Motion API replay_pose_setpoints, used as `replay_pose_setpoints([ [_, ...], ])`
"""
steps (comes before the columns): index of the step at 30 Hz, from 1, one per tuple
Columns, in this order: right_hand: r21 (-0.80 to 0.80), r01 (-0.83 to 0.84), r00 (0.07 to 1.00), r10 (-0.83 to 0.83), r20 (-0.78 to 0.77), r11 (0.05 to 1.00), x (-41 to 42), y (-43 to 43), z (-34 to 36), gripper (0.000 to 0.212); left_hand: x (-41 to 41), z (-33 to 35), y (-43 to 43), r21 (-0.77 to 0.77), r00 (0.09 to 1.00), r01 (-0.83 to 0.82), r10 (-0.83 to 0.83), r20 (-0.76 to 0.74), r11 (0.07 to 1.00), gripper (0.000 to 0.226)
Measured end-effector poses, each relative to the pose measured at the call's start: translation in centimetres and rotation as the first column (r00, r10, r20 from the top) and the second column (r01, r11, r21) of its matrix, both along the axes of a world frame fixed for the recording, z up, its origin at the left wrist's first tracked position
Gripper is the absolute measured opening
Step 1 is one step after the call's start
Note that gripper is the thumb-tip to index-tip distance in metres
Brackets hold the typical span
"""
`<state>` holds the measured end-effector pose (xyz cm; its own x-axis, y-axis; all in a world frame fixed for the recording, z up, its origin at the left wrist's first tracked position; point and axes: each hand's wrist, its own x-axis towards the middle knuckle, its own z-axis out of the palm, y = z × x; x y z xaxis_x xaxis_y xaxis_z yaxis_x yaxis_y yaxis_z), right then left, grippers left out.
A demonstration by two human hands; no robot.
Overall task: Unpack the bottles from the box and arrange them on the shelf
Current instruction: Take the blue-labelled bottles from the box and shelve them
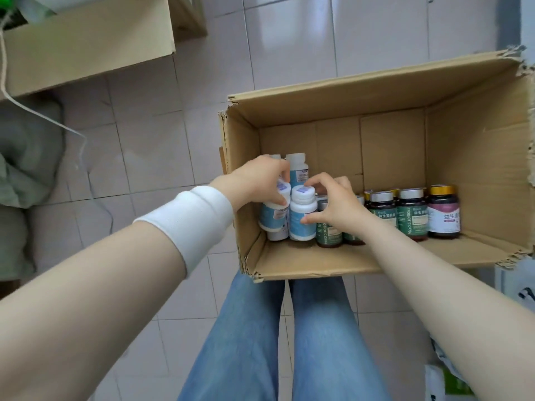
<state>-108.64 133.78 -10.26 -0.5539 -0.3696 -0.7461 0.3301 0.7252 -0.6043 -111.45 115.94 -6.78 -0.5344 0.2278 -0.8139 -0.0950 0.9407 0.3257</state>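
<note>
The left grip clasps a white bottle and the right grip pinches the neighbouring bottle, both cap-up in the cardboard box.

Seen from above, a person in blue jeans stood over an open cardboard box on a pale tiled floor, both bare arms reaching into its near left corner. The left hand, with a white wristband on the forearm, gripped the cap of one white bottle, while the right hand pinched a second white bottle with a blue label just beside it. To the right, dark bottles with green labels and one purple-labelled bottle stood upright along the near wall, and another cardboard box lay at upper left.
</note>
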Motion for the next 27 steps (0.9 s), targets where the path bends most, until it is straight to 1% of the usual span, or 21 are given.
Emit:
replay_pose_setpoints([
  [3,-0.076,0.157,0.988,-0.157,0.011,0.985,-0.1,0.7,1.8,0.064,-0.5,2.3,-0.7,0.084,0.987,-0.153,0.157,-0.04,0.985,0.035],
  [5,-0.079,0.248,0.969,-0.248,0.02,0.965,-0.4,1.5,3.5,0.064,-0.8,4.2,-1.0,0.18,0.956,-0.281,0.292,-0.038,0.943,0.033],
  [7,-0.045,0.338,0.941,-0.337,0.03,0.94,-0.7,2.4,5.4,0.065,-1.1,6.7,-1.0,0.296,0.905,-0.398,0.424,-0.028,0.868,0.032],
  [9,-0.041,0.44,0.898,-0.438,0.047,0.897,-1.1,3.3,7.9,0.06,-1.4,9.5,-0.7,0.394,0.852,-0.48,0.523,-0.003,0.784,0.03],
  [12,-0.141,0.581,0.814,-0.575,0.081,0.802,-0.9,4.5,12.6,0.048,-1.8,13.9,0.2,0.519,0.777,-0.56,0.627,0.058,0.646,0.028],
  [14,-0.194,0.651,0.756,-0.652,0.068,0.734,-0.3,5.0,15.7,0.043,-1.9,16.8,0.9,0.592,0.749,-0.566,0.659,0.078,0.573,0.029],
  [16,-0.254,0.724,0.676,-0.732,0.082,0.641,0.8,5.4,19.2,0.039,-1.8,19.9,1.7,0.663,0.747,-0.542,0.657,0.099,0.517,0.03],
  [18,-0.315,0.784,0.591,-0.799,0.115,0.534,2.2,5.9,22.6,0.038,-1.5,22.8,2.6,0.727,0.761,-0.517,0.632,0.147,0.453,0.027],
  [21,-0.423,0.83,0.446,-0.888,0.111,0.364,5.9,6.8,27.9,0.04,-0.1,27.2,4.4,0.808,0.846,-0.415,0.503,0.175,0.418,0.022],
  [24,-0.512,0.832,0.302,-0.948,0.101,0.211,10.3,7.4,32.4,0.029,1.9,31.5,6.6,0.864,0.915,-0.298,0.38,0.137,0.405,0.019],
  [25,-0.536,0.825,0.267,-0.959,0.093,0.178,11.8,7.6,33.8,0.025,2.8,32.9,7.4,0.879,0.931,-0.273,0.339,0.138,0.392,0.018],
  [27,-0.573,0.807,0.221,-0.973,0.065,0.145,15.0,8.1,36.3,0.022,4.9,35.7,9.3,0.895,0.96,-0.228,0.242,0.142,0.382,0.02],
])
